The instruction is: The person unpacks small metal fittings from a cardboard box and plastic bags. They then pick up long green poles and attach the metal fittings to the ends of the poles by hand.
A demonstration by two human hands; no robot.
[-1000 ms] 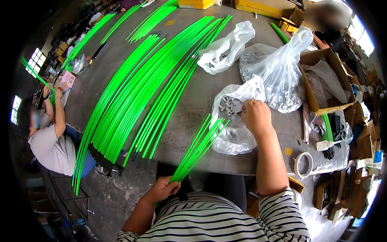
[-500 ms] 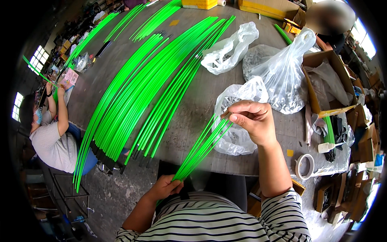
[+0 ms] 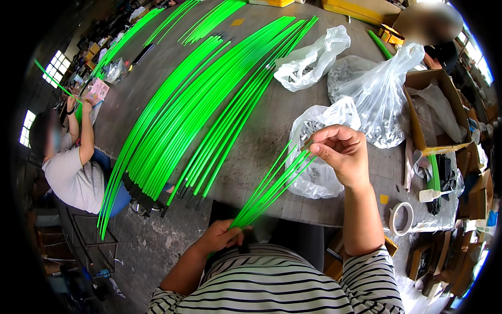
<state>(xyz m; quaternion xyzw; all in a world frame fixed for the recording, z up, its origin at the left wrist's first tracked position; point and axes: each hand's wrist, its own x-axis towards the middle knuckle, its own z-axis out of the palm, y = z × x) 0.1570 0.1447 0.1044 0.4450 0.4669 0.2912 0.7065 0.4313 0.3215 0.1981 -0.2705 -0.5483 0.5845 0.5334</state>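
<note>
My left hand (image 3: 222, 235) is closed around the lower part of a small bundle of thin green rods (image 3: 266, 191), just in front of the table's near edge. The rods fan out as they slant up to the right. At their upper ends my right hand (image 3: 342, 154) pinches with thumb and forefinger; something small and dark shows at the fingertips, too small to name. Right behind that hand lies an open clear plastic bag (image 3: 319, 180) with small grey parts in it. A wide spread of green rods with dark ends (image 3: 183, 120) covers the table to the left.
Another open bag (image 3: 314, 60) and a large full plastic bag (image 3: 384, 110) lie farther back. A cardboard box (image 3: 436, 112) stands at the right, near a tape roll (image 3: 401, 217). One co-worker (image 3: 76, 172) sits at the left, handling a green rod; another person is at the far right.
The whole view has shifted slightly, moving the table's things to the right. My hands keep their grips, and the held rods spread a little farther apart at their tips.
</note>
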